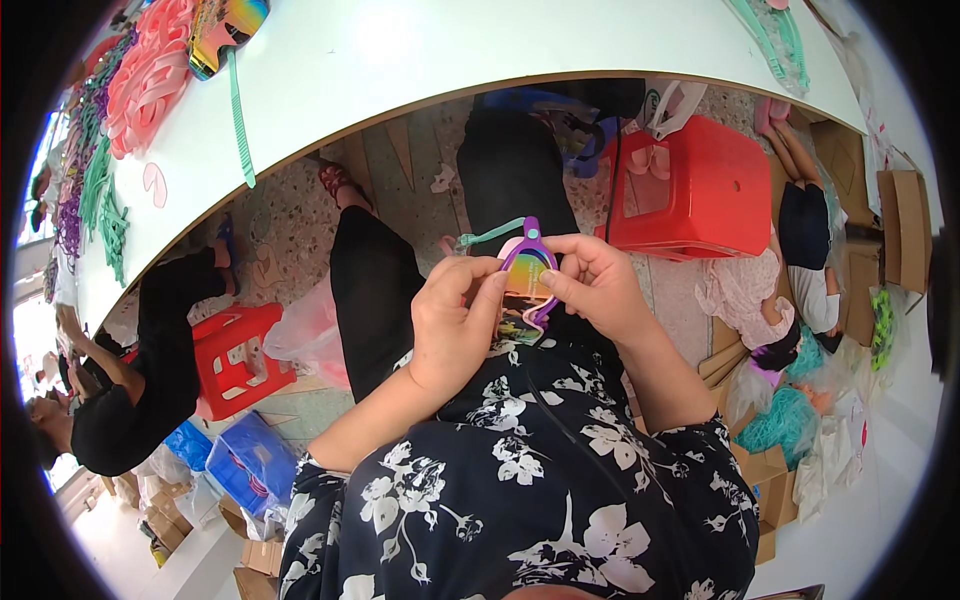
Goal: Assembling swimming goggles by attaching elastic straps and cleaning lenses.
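A pair of swim goggles (526, 285) with a purple frame and rainbow-mirrored lens is held above my lap. My left hand (450, 318) pinches its left side between thumb and bent fingers. On the other side, my right hand (603, 288) grips the purple rim, thumb in front. A teal strap (490, 236) sticks out at the upper left of the frame. A pale pink piece shows at the rim beside my left fingertips. My fingers cover parts of the frame.
A white table (400, 38) curves ahead, bearing pink straps (150, 85), teal straps (100, 205) and other mirrored goggles (222, 35). Red stools stand right (700, 190) and left (236, 362). A person (125, 400) sits at left; others are at right. A blue crate (252, 462) lies lower left.
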`<state>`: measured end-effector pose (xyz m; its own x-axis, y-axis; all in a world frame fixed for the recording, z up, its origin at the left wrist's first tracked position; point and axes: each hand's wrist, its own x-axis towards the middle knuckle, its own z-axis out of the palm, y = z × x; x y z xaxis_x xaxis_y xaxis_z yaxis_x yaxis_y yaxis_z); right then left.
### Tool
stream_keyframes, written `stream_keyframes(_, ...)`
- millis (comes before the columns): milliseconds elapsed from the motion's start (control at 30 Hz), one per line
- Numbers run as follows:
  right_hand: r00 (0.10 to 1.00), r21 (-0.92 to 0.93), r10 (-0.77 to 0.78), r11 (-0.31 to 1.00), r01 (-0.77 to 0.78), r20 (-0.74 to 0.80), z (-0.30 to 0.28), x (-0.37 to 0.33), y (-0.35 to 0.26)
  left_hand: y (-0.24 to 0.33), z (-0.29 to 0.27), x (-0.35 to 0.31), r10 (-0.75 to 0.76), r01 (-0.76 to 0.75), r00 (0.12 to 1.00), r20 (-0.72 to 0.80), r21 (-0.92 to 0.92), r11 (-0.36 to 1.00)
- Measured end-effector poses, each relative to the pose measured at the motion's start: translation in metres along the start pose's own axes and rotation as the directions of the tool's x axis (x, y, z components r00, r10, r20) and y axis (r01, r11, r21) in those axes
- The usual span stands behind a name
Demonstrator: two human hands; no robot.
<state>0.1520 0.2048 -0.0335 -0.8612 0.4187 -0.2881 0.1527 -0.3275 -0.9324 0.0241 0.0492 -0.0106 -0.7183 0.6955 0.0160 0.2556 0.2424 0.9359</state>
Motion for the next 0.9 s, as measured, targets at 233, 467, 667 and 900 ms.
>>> stream_keyframes(233, 1.0, -0.059, -0.028, 0.998, 0.028, -0.012, -0.001, 0.002, -0.006, -0.01, -0.006, 0.012, -0.348, 0.422, 0.896, 0.274, -0.291, 0.858)
stream_keyframes(467, 0.98, 0.008, 0.192, 0.981, -0.192, -0.047, -0.013, 0.01, -0.027, -0.01, -0.002, 0.025, -0.34, 0.505, 0.844, 0.416, -0.398, 0.766)
stream_keyframes(667, 0.951, 0.051, 0.301, 0.951, -0.304, 0.066, -0.028, 0.029, -0.029, -0.005, -0.003, 0.033, -0.39, 0.57, 0.807, 0.443, -0.413, 0.71)
stream_keyframes(900, 0.862, 0.14, 0.444, 0.863, -0.485, 0.243, -0.042, 0.056, -0.029, -0.006, -0.005, 0.042, -0.442, 0.68, 0.724, 0.529, -0.444, 0.583)
